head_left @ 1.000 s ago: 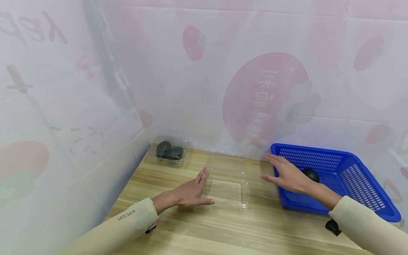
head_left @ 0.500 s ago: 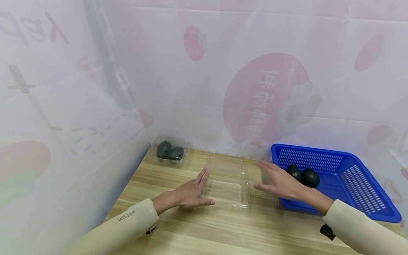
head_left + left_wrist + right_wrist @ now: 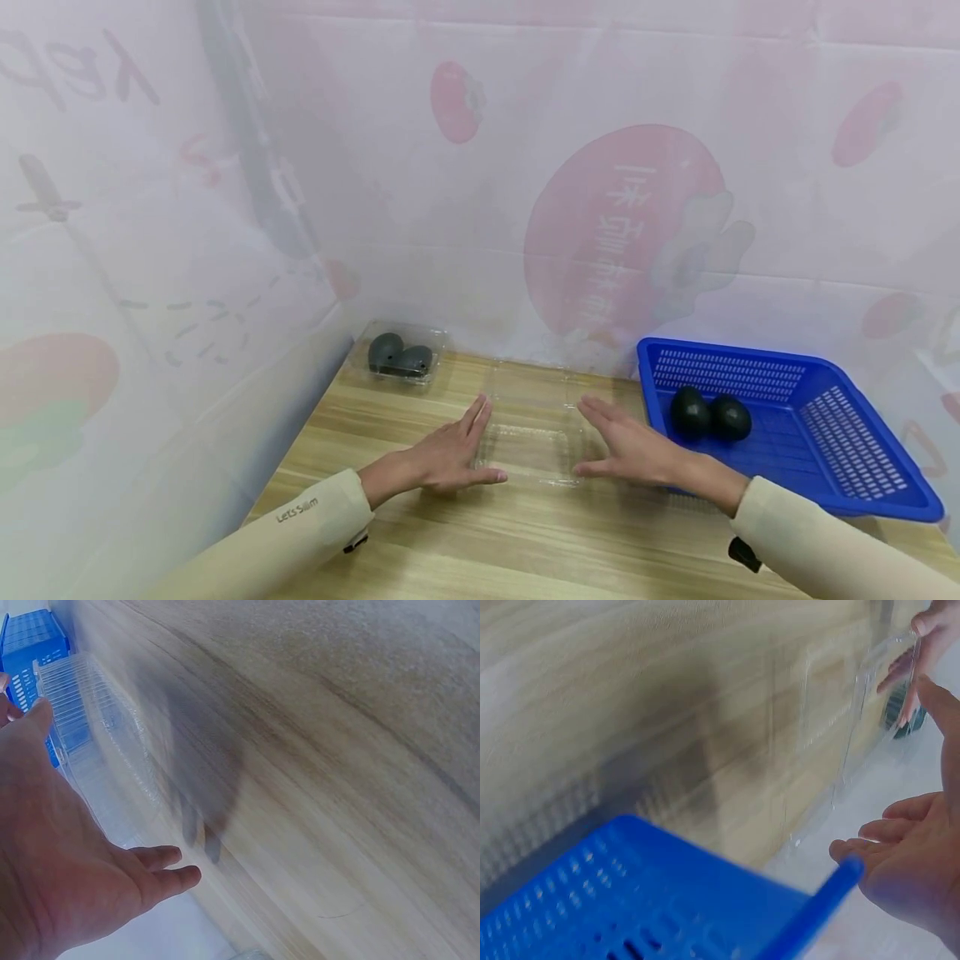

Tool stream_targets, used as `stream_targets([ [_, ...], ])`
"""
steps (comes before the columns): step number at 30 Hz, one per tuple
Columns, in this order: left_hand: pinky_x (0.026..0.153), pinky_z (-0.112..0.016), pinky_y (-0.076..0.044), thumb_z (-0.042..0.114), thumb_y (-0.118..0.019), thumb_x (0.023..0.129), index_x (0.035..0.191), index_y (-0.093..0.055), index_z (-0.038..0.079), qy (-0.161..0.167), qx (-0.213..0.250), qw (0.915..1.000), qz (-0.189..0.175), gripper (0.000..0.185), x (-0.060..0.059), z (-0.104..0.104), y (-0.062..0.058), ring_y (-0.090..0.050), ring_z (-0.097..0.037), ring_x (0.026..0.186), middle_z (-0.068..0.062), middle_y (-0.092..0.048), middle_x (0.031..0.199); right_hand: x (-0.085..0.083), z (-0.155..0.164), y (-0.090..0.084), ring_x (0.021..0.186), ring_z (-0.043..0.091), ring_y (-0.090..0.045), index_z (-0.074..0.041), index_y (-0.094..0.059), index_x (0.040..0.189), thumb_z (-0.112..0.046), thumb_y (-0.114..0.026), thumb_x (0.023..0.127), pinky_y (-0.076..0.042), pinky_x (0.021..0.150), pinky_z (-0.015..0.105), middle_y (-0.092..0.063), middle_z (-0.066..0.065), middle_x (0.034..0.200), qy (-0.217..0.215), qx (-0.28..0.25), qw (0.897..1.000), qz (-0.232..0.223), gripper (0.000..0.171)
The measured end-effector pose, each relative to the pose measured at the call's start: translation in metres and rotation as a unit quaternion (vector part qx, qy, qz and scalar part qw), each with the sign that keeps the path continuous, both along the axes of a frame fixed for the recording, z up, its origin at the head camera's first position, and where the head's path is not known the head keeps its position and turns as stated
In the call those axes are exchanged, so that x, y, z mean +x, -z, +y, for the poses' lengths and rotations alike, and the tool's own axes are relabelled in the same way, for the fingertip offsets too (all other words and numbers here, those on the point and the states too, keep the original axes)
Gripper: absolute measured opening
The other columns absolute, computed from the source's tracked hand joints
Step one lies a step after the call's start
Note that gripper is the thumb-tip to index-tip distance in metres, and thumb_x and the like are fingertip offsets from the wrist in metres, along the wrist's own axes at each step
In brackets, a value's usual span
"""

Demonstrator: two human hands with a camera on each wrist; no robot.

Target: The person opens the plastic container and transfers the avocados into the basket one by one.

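Right hand [image 3: 633, 447] now off the blue basket [image 3: 862, 475], beside the clear tray [image 3: 528, 450]; 2 avocados [image 3: 708, 414] uncovered

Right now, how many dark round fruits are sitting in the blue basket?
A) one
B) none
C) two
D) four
C: the head view shows two dark fruits lying side by side in the blue basket, to the right of the right hand.
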State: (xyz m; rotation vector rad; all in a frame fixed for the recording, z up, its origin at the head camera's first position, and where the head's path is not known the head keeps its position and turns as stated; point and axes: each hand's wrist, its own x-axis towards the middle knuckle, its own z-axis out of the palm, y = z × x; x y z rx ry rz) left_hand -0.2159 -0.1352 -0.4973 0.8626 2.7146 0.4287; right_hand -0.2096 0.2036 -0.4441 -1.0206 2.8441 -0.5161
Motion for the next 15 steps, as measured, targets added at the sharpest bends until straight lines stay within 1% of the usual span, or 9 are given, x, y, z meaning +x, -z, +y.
stream_targets([
  [5,0.121,-0.057,-0.035,0.074,-0.051,0.101,0.169,-0.001,0.0,-0.002,-0.01,0.9999,-0.001,0.113,0.001,0.001,-0.003,-0.033,-0.041,0.155,-0.022,0.002,0.177,0.001,-0.009,0.009,0.151,0.053,-0.034,0.016,-0.036,0.157,-0.052,-0.087,0.085,-0.035,0.118,0.063,-0.035,0.037,0.162,-0.004,0.006,1.0,-0.025,0.111],
  [8,0.121,-0.057,-0.036,0.073,-0.052,0.101,0.169,-0.002,-0.001,-0.001,-0.012,0.9999,0.003,0.112,0.002,0.002,-0.003,-0.03,-0.041,0.157,-0.023,0.001,0.177,0.001,-0.013,0.014,0.152,0.053,-0.032,0.017,-0.035,0.156,-0.05,-0.088,0.084,-0.034,0.119,0.064,-0.033,0.038,0.163,-0.003,0.009,0.999,-0.038,0.112],
  [11,0.121,-0.056,-0.037,0.075,-0.051,0.1,0.169,-0.003,-0.001,-0.001,-0.012,0.9999,0.008,0.113,0.002,0.002,-0.003,-0.025,-0.039,0.159,-0.023,0.0,0.177,0.001,-0.016,0.017,0.153,0.053,-0.03,0.017,-0.034,0.156,-0.048,-0.089,0.084,-0.033,0.12,0.062,-0.032,0.038,0.163,0.004,0.011,0.999,-0.044,0.112],
  [15,0.122,-0.055,-0.035,0.076,-0.049,0.1,0.169,-0.003,0.0,-0.005,-0.017,0.9998,0.013,0.113,0.002,0.003,-0.002,-0.021,-0.038,0.16,-0.022,-0.001,0.177,0.002,-0.021,0.018,0.152,0.052,-0.032,0.018,-0.036,0.155,-0.048,-0.091,0.082,-0.034,0.12,0.061,-0.032,0.039,0.162,0.01,0.014,0.999,-0.038,0.112],
])
